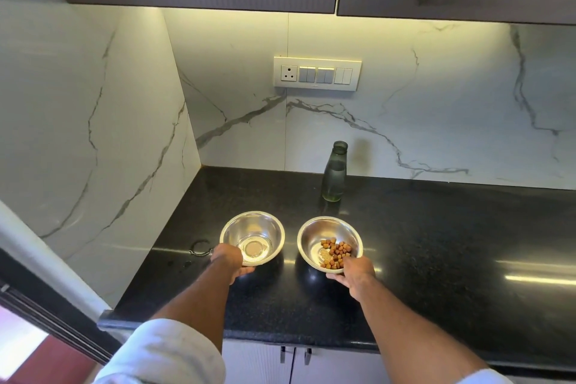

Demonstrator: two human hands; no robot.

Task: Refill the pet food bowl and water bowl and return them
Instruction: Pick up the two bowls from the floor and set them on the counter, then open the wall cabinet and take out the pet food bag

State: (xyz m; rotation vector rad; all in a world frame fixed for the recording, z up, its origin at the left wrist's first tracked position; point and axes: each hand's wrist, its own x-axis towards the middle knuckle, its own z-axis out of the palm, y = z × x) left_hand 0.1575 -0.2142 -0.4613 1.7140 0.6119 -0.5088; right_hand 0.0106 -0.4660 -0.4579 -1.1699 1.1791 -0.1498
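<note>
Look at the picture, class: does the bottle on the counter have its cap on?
No, the bottle stands upright behind the food bowl with its neck open and no cap in sight.

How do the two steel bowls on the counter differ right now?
The right bowl holds brown kibble pieces; the left bowl holds only clear water. The right hand grips the right bowl's near rim, the left hand the left bowl's. Both are round, shiny steel, alike in size, upright on the black counter.

Both bowls are polished steel: the water bowl (252,235) at nine o'clock of the food bowl (329,242), mirror-bright inside. The countertop (436,243) is glossy speckled black stone. The bottle (334,172), at twelve o'clock, looks like clear greenish glass. The backsplash (405,103) is smooth veined marble.
</note>
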